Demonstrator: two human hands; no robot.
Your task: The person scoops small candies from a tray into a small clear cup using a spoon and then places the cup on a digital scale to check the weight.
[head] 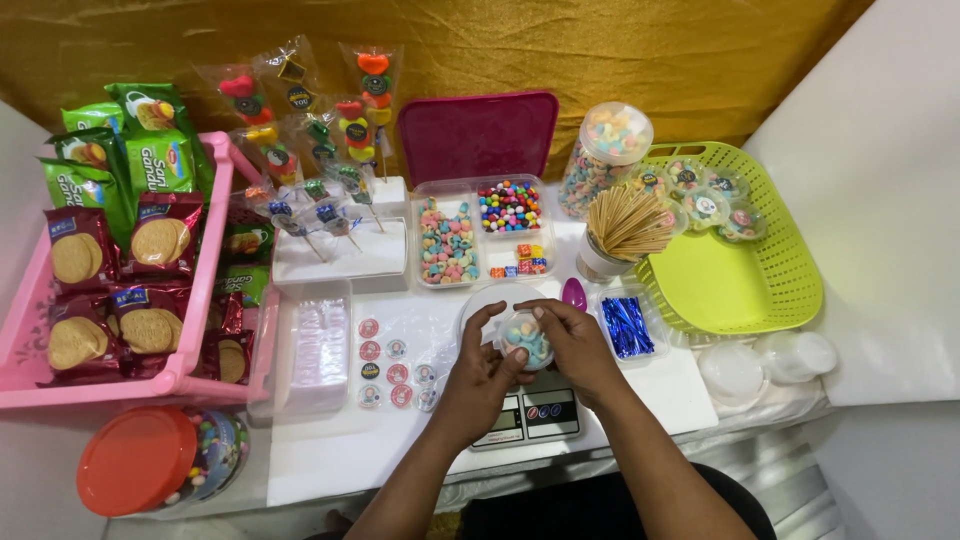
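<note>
Above the scale [528,415], left hand [478,372], right hand [578,340], each grip pinching candy cup [526,338].

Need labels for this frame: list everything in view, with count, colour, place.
candy cup: one, clear with pastel sweets, held over the scale
scale: one, grey, front centre
stickers: about ten, round, left of the scale
divided box: one, clear, mixed candies, centre
pink lid: one, behind the box
skewers: one bundle, tan, in a cup
green basket: one, right, filled cups at its back
pink basket: one, left, biscuit packs
red-lidded jar: one, front left
hands: left and right, both on the candy cup
</note>
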